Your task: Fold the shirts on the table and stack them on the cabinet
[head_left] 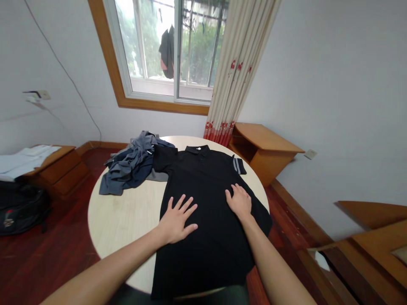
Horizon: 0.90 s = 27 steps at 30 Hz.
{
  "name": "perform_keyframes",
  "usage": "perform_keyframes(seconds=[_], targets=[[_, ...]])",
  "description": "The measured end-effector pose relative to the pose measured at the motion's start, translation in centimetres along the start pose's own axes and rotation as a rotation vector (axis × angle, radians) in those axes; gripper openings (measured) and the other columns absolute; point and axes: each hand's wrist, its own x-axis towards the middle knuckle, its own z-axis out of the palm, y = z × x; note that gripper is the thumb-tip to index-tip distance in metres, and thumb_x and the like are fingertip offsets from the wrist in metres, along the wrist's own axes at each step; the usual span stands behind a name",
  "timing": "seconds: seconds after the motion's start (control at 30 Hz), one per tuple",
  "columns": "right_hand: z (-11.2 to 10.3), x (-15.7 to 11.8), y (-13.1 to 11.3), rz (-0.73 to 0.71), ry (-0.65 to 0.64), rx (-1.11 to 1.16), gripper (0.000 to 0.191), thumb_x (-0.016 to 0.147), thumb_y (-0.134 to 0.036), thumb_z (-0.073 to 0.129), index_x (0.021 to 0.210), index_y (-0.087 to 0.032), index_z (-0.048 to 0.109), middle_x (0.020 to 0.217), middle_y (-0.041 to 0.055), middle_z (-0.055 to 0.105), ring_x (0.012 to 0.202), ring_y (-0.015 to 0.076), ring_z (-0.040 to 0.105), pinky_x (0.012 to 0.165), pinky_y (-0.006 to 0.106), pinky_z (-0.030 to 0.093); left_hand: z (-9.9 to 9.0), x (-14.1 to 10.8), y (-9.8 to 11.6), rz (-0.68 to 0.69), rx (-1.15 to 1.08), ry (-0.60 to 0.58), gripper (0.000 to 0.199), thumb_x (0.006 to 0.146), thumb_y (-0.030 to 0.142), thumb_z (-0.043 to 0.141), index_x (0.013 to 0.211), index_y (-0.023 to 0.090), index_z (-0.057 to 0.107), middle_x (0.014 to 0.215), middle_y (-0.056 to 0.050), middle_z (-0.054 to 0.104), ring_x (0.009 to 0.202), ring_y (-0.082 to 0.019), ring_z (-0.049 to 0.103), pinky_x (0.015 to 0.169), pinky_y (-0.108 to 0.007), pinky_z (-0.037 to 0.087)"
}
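1. Walls (pixel 327 84), plain and white, fill the upper left and upper right of the frame above a dark red wooden floor (pixel 63 241).
2. One sliding window (pixel 203 55) with an orange-brown wooden surround stands at top centre; one dark garment (pixel 167 53) hangs beyond its glass. One long cream curtain with red flowers (pixel 243 51) drops along its right side.
3. One round, pale wood-toned table (pixel 127 224) fills the centre and lower centre.
4. One brown wooden cabinet (pixel 276 146) stands just beyond the table at right of centre; one brown wooden drawer unit (pixel 71 171) stands at left.
5. One black short-sleeved polo shirt (pixel 206 203) lies spread, front up, from centre to lower centre. Its collar points to the top of the frame, its hem to the bottom, so the long axis runs nearly vertical. Its right edge overhangs the table.
6. One rumpled pile of grey and dark blue clothes (pixel 133 159) crowds the table's upper left, meeting the shirt's nearer sleeve; I cannot count its pieces.
7. One black fabric bag (pixel 22 207) sits at the left edge.
8. Two bare hands rest on the shirt: the left hand (pixel 178 222) palm down, fingers fanned wide; the right hand (pixel 240 201) palm down, fingers close together, slightly bent.
9. Two pale stripes (pixel 238 165) cross the right-side sleeve.
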Motion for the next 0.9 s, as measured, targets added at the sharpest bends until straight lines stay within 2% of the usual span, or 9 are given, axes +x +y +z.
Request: perform_keyframes(seconds=[0.07, 0.13, 0.2, 0.27, 0.37, 0.43, 0.57, 0.67, 0.9], targets=[[-0.7, 1.0, -0.2, 0.010, -0.010, -0.029, 0.053, 0.099, -0.044, 0.040, 0.138, -0.012, 0.058, 0.146, 0.0172, 0.054, 0.134, 0.0327, 0.049, 0.105, 0.048, 0.042, -0.4, 0.3, 0.0, 0.015, -0.005, 0.020, 0.072, 0.095, 0.066, 0.042, 0.153, 0.025, 0.040, 0.164, -0.010, 0.029, 0.150, -0.042, 0.021, 0.114, -0.073, 0.017], [-1.5, 3.1, -0.1, 0.011, -0.016, -0.018, 0.049, 0.098, -0.043, 0.041, 0.132, -0.013, 0.062, 0.136, 0.0180, 0.060, 0.123, 0.0330, 0.057, 0.098, 0.046, 0.046, -1.2, 1.4, -0.4, 0.040, -0.024, 0.057, 0.064, 0.092, 0.063, 0.049, 0.143, 0.024, 0.054, 0.154, -0.011, 0.047, 0.142, -0.040, 0.038, 0.113, -0.067, 0.027], [-2.2, 6.4, 0.5, 0.004, 0.002, 0.009, 0.046, 0.098, -0.038, 0.039, 0.129, -0.014, 0.063, 0.132, 0.0167, 0.063, 0.118, 0.0315, 0.060, 0.097, 0.045, 0.047, -2.2, 3.3, -1.4, 0.046, -0.067, 0.108, 0.048, 0.095, 0.056, 0.050, 0.127, 0.023, 0.065, 0.135, -0.010, 0.063, 0.125, -0.032, 0.054, 0.109, -0.055, 0.039], [-2.5, 10.1, 1.5, -0.022, 0.014, 0.016, 0.044, 0.098, -0.032, 0.039, 0.132, -0.015, 0.062, 0.135, 0.0152, 0.062, 0.121, 0.0299, 0.058, 0.100, 0.042, 0.046, -2.9, 5.4, -2.8, 0.032, -0.103, 0.183, 0.038, 0.099, 0.047, 0.046, 0.117, 0.022, 0.068, 0.125, -0.008, 0.068, 0.116, -0.026, 0.060, 0.105, -0.047, 0.044], [-2.1, 15.0, 3.4, -0.082, -0.059, 0.007, 0.046, 0.098, -0.026, 0.039, 0.138, -0.015, 0.057, 0.144, 0.0129, 0.057, 0.130, 0.0272, 0.053, 0.105, 0.038, 0.043, -2.8, 8.4, -5.3, -0.021, -0.078, 0.315, 0.035, 0.100, 0.040, 0.046, 0.122, 0.022, 0.065, 0.137, -0.009, 0.062, 0.130, -0.025, 0.053, 0.115, -0.048, 0.035], [-1.3, 16.9, 4.6, -0.107, -0.137, -0.005, 0.047, 0.099, -0.027, 0.038, 0.142, -0.016, 0.054, 0.148, 0.0121, 0.054, 0.134, 0.0261, 0.051, 0.107, 0.037, 0.041, -2.0, 9.6, -6.8, -0.078, -0.033, 0.327, 0.040, 0.099, 0.040, 0.047, 0.131, 0.022, 0.061, 0.149, -0.009, 0.053, 0.141, -0.027, 0.043, 0.121, -0.052, 0.025], [0.1, 17.6, 6.2, -0.112, -0.187, -0.067, 0.048, 0.102, -0.032, 0.033, 0.141, -0.017, 0.055, 0.149, 0.0140, 0.052, 0.133, 0.0284, 0.051, 0.106, 0.043, 0.042, 0.0, 10.1, -8.8, -0.150, 0.018, 0.208, 0.056, 0.099, 0.049, 0.043, 0.146, 0.020, 0.050, 0.160, -0.010, 0.038, 0.150, -0.029, 0.029, 0.123, -0.053, 0.019], [0.3, 17.1, 6.3, -0.037, -0.181, -0.166, 0.052, 0.102, -0.039, 0.027, 0.134, -0.014, 0.060, 0.144, 0.0195, 0.055, 0.129, 0.0349, 0.054, 0.102, 0.054, 0.042, 0.5, 10.0, -9.1, -0.154, 0.038, 0.190, 0.059, 0.100, 0.054, 0.039, 0.148, 0.022, 0.048, 0.162, -0.009, 0.034, 0.151, -0.029, 0.027, 0.123, -0.053, 0.018], [-0.7, 18.4, 3.9, 0.188, -0.257, -0.276, 0.057, 0.100, -0.044, 0.035, 0.127, -0.005, 0.066, 0.133, 0.0286, 0.060, 0.124, 0.0401, 0.057, 0.104, 0.059, 0.036, 0.5, 10.1, -9.0, -0.160, 0.047, 0.184, 0.059, 0.100, 0.055, 0.037, 0.149, 0.024, 0.047, 0.162, -0.008, 0.033, 0.152, -0.028, 0.026, 0.123, -0.051, 0.019]])
